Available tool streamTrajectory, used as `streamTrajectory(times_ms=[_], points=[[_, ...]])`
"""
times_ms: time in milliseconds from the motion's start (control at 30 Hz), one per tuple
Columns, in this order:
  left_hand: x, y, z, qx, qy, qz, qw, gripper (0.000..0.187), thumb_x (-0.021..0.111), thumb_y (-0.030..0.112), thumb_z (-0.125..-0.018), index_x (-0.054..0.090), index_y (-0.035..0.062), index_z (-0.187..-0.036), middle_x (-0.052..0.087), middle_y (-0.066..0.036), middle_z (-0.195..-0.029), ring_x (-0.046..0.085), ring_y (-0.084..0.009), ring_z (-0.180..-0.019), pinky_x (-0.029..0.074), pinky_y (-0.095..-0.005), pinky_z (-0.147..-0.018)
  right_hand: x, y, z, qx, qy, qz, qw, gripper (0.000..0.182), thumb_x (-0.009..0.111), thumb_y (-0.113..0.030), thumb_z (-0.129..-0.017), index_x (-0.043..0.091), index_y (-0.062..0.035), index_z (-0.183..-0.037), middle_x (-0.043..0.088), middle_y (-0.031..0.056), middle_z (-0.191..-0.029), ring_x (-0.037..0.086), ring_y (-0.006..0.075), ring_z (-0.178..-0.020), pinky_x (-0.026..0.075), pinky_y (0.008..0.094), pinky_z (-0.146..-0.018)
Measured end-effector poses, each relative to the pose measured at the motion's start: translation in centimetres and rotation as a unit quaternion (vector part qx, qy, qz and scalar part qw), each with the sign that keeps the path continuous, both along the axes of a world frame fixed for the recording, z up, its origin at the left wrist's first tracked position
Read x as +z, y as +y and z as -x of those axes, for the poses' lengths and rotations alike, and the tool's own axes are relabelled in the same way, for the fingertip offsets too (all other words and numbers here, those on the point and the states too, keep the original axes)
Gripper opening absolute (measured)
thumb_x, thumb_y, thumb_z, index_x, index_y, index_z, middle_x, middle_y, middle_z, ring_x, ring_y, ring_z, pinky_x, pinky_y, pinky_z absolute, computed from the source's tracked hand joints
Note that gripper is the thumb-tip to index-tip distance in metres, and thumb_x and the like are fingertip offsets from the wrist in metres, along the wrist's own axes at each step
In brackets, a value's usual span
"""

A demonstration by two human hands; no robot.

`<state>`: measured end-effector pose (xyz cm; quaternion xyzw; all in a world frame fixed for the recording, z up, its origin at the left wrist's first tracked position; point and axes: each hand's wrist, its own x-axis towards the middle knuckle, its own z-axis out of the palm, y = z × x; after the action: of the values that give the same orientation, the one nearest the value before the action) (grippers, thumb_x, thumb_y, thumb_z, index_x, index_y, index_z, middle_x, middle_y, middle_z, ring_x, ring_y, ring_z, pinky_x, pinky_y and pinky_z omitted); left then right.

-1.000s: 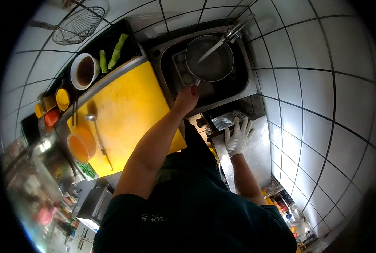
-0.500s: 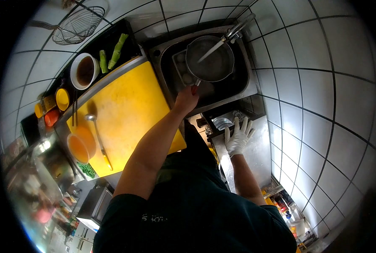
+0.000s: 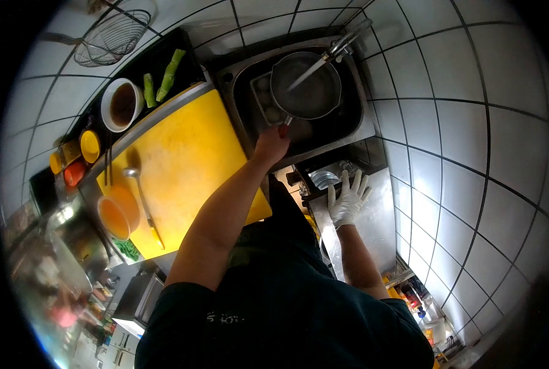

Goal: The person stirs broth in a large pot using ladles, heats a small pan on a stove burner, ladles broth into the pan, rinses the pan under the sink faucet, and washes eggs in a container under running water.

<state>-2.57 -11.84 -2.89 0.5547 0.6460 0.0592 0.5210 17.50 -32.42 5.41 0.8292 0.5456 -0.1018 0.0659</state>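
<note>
My left hand (image 3: 272, 145) is closed around the red-tipped handle of a saucepan (image 3: 314, 106), which sits in the metal sink (image 3: 355, 132). From the tap (image 3: 342, 48) a pale streak, which looks like running water, reaches over the pan's middle. Liquid seems to cover the pan's bottom, though it is dim there. On the other side, my right hand (image 3: 348, 203) wears a white glove. It lies flat with fingers spread on a steel surface (image 3: 376, 227), holding nothing. A shiny metal piece (image 3: 325, 178) is just beyond its fingertips.
Left of the sink lies a yellow cutting board (image 3: 191, 160) with a ladle (image 3: 142, 200) and an orange-looking bowl (image 3: 114, 215). Behind it are a bowl of brown liquid (image 3: 123, 106) and green stalks (image 3: 170, 75). A wire strainer (image 3: 117, 40) hangs on the tiled wall.
The saucepan and both hands stay in almost the same place. The whole view has shifted very slightly.
</note>
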Motion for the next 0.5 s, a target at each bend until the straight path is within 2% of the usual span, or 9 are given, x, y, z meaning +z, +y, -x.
streamTrajectory(times_ms=[67,167,267,500], points=[[0.0,0.0,0.0,0.002,0.006,0.0,1.0,0.029,0.065,0.026,-0.086,0.066,0.0011,-0.102,0.07,-0.029,-0.1,0.067,-0.0473,-0.099,0.054,-0.0539,-0.086,0.1,0.0,0.0,0.002,0.003,-0.013,1.0,0.063,0.058,-0.048,-0.094,0.052,-0.0139,-0.147,0.032,0.0242,-0.16,0.02,0.0466,-0.151,0.006,0.0642,-0.121],[-0.4,-0.1,-0.1,0.004,-0.004,-0.007,1.0,0.03,0.064,0.027,-0.087,0.066,0.0011,-0.101,0.07,-0.029,-0.1,0.067,-0.0472,-0.098,0.054,-0.054,-0.085,0.0,-0.1,0.0,0.001,0.007,-0.02,1.0,0.063,0.058,-0.048,-0.094,0.052,-0.0138,-0.147,0.032,0.0244,-0.16,0.02,0.0465,-0.151,0.006,0.0643,-0.121],[-0.2,0.0,-0.1,0.007,-0.016,-0.001,1.0,0.029,0.064,0.027,-0.088,0.066,0.0001,-0.099,0.07,-0.029,-0.099,0.068,-0.0465,-0.097,0.054,-0.053,-0.084,-0.2,-0.1,-0.1,-0.001,-0.002,0.004,1.0,0.068,0.056,-0.052,-0.094,0.048,-0.0157,-0.15,0.029,0.0221,-0.162,0.019,0.0432,-0.152,0.001,0.0626,-0.122],[0.5,0.3,-0.2,0.005,-0.014,0.005,1.0,0.03,0.064,0.027,-0.089,0.066,-0.0011,-0.099,0.071,-0.029,-0.099,0.069,-0.0445,-0.098,0.055,-0.0503,-0.084,-0.2,-0.1,-0.1,-0.003,0.005,-0.002,1.0,0.067,0.056,-0.051,-0.094,0.049,-0.0148,-0.149,0.03,0.0228,-0.162,0.019,0.0431,-0.152,0.001,0.0619,-0.123]])
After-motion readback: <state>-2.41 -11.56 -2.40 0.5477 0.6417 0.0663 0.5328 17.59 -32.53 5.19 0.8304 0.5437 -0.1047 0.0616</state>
